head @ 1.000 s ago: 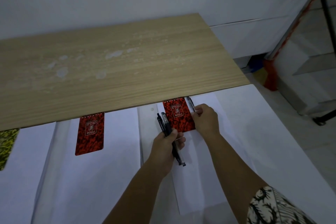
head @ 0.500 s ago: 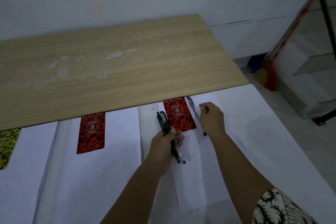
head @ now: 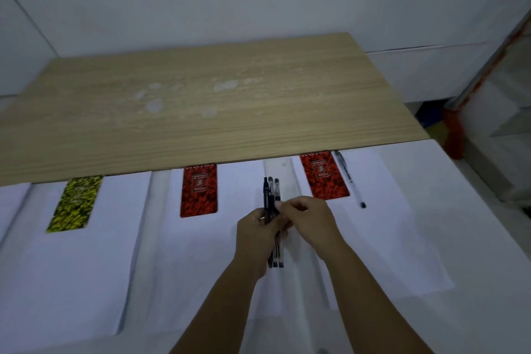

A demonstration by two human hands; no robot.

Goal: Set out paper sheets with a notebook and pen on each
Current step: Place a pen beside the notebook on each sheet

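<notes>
1. A wooden board (head: 201, 112) with pale blotches on its grain spans the far part of the view, and its near edge overhangs the top ends of the things laid below it, hiding the spiral bindings in part.
2. White paper sheets (head: 402, 238) lie side by side on a white surface.
3. The right sheet carries a red notebook (head: 324, 175) with a clear pen (head: 349, 178) just beside it on the right (dark tip pointing toward the camera).
4. The middle sheet carries a second red notebook (head: 198, 191), and the left sheet a yellow-and-black notebook (head: 75, 204); neither has a pen beside it.
5. The left hand (head: 255, 236) is closed around a bundle of pens (head: 271, 195), dark and clear barrels upright, held above the gap between the middle and right sheets.
6. The right hand (head: 311, 221) has its fingertips pinched on the bundle, touching the left hand.
</notes>
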